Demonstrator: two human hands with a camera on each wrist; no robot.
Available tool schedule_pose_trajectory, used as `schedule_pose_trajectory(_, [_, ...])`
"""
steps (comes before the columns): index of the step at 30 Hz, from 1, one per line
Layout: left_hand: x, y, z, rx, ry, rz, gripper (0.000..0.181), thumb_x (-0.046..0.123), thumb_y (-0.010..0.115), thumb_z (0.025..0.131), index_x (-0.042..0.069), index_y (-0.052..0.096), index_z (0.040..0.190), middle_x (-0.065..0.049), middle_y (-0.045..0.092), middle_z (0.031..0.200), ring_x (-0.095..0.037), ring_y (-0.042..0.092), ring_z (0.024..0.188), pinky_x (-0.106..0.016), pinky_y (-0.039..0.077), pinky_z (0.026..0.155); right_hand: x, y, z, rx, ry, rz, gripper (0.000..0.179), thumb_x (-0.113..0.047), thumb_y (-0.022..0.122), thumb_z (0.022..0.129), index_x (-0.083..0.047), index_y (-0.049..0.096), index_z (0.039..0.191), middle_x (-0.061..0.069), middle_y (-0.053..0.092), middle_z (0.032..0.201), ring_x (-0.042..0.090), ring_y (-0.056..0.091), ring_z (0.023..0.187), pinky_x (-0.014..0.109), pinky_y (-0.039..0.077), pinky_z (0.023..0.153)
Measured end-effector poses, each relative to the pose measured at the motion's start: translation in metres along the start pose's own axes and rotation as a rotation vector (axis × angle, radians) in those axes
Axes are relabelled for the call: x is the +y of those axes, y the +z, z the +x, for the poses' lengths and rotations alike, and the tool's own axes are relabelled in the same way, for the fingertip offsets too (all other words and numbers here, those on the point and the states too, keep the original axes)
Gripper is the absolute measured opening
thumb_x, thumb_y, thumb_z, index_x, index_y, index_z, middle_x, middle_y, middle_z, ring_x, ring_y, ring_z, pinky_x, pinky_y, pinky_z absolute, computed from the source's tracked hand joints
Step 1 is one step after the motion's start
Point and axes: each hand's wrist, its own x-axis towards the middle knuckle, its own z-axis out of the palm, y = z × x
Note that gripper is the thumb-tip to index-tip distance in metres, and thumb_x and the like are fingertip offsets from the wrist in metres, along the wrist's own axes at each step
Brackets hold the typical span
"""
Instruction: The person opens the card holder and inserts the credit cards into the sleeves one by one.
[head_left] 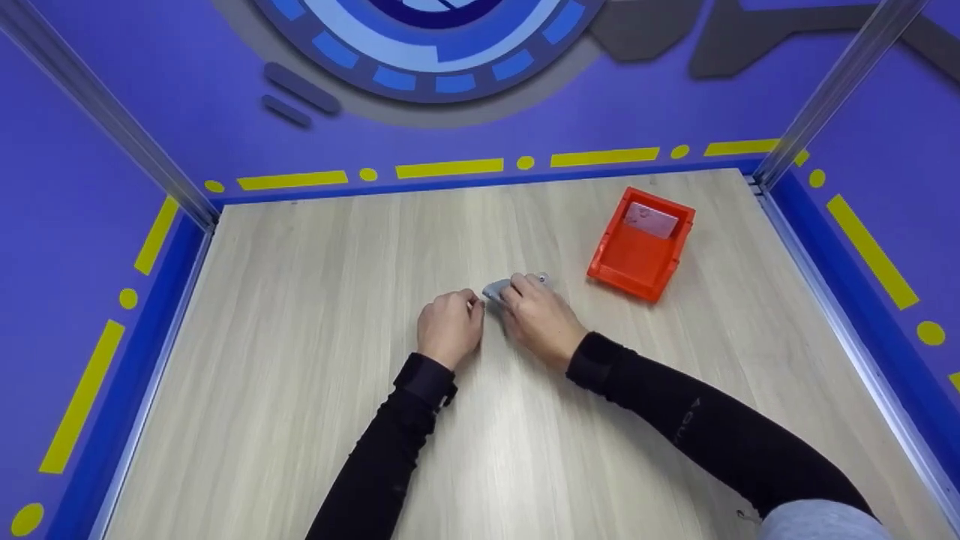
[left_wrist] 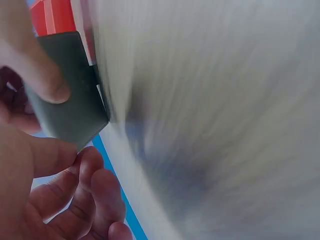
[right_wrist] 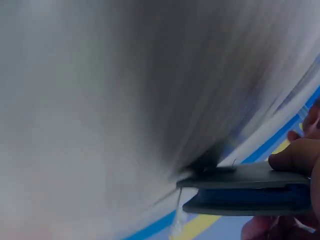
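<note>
A grey wallet (head_left: 495,291) with stitched edges is over the middle of the wooden table. My right hand (head_left: 544,319) grips it, thumb on one face and fingers behind. In the right wrist view the wallet (right_wrist: 240,180) is seen edge-on, its two covers slightly apart with dark blue between them. A small clear piece (right_wrist: 178,220) hangs by its end. My left hand (head_left: 452,322) is at the wallet's left end. In the left wrist view, its thumb and forefinger meet at the lower corner of the wallet (left_wrist: 80,110), seeming to pinch it; the fingertips partly hide that corner.
A red open bin (head_left: 626,287) stands right of the hands, with a pinkish card-like piece (head_left: 651,221) against its far inner wall. Blue-purple panels (head_left: 450,139) with yellow marks and metal posts (head_left: 832,97) border the table (head_left: 300,300) at the back and sides.
</note>
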Motion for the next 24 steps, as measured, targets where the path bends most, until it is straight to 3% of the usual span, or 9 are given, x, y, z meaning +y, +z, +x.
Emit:
schedule_pose_trajectory(4, [0.001, 0.001, 0.001, 0.0, -0.012, 0.005, 0.018, 0.022, 0.071, 0.106, 0.009, 0.082, 0.101, -0.009, 0.081, 0.089, -0.031, 0.077, 0.079, -0.048, 0.059, 0.072, -0.01, 0.006, -0.006, -0.037, 0.031, 0.083, 0.028, -0.006, 0.078, 0.095, 0.0, 0.07, 0.121, 0.013, 0.064, 0.114, 0.03, 0.065, 0.102, 0.044, 0.06, 0.09])
schedule_pose_trajectory(9, [0.003, 0.002, 0.001, -0.004, -0.007, 0.023, 0.02, 0.023, 0.07, 0.106, 0.009, 0.083, 0.099, -0.009, 0.08, 0.087, -0.03, 0.075, 0.076, -0.046, 0.058, 0.07, -0.012, 0.001, -0.005, -0.121, 0.04, 0.182, 0.02, -0.008, 0.073, 0.101, 0.002, 0.075, 0.117, 0.015, 0.068, 0.112, 0.029, 0.068, 0.101, 0.044, 0.061, 0.09])
schedule_pose_trajectory(12, [0.004, 0.002, 0.0, -0.008, -0.004, 0.023, 0.021, 0.023, 0.07, 0.106, 0.009, 0.083, 0.099, -0.008, 0.08, 0.086, -0.029, 0.075, 0.075, -0.046, 0.058, 0.069, -0.002, -0.011, 0.002, -0.185, 0.134, 0.298, 0.021, -0.013, 0.07, 0.105, 0.002, 0.079, 0.117, 0.017, 0.074, 0.112, 0.028, 0.071, 0.1, 0.044, 0.062, 0.089])
schedule_pose_trajectory(16, [0.007, -0.001, 0.0, -0.003, -0.01, 0.017, 0.023, 0.024, 0.072, 0.106, 0.009, 0.083, 0.093, -0.007, 0.079, 0.083, -0.027, 0.073, 0.072, -0.045, 0.057, 0.068, 0.019, -0.034, 0.012, -0.258, 0.328, 0.412, 0.023, -0.017, 0.07, 0.106, -0.002, 0.083, 0.116, 0.015, 0.081, 0.109, 0.025, 0.072, 0.096, 0.041, 0.062, 0.086])
schedule_pose_trajectory(20, [0.01, -0.001, -0.001, -0.021, -0.034, 0.007, 0.031, 0.03, 0.074, 0.104, 0.011, 0.081, 0.081, -0.004, 0.077, 0.078, -0.022, 0.069, 0.069, -0.043, 0.056, 0.067, 0.037, -0.05, 0.017, -0.391, 0.466, 0.438, 0.02, -0.022, 0.072, 0.106, -0.008, 0.085, 0.112, 0.008, 0.079, 0.102, 0.021, 0.067, 0.089, 0.033, 0.056, 0.078])
schedule_pose_trajectory(24, [0.013, 0.004, 0.0, -0.066, -0.064, 0.034, 0.037, 0.041, 0.078, 0.102, 0.014, 0.08, 0.077, -0.003, 0.079, 0.079, -0.02, 0.071, 0.071, -0.042, 0.058, 0.069, 0.046, -0.051, 0.017, -0.543, 0.522, 0.421, 0.02, -0.028, 0.074, 0.105, -0.012, 0.085, 0.108, 0.003, 0.073, 0.09, 0.019, 0.062, 0.082, 0.03, 0.048, 0.072])
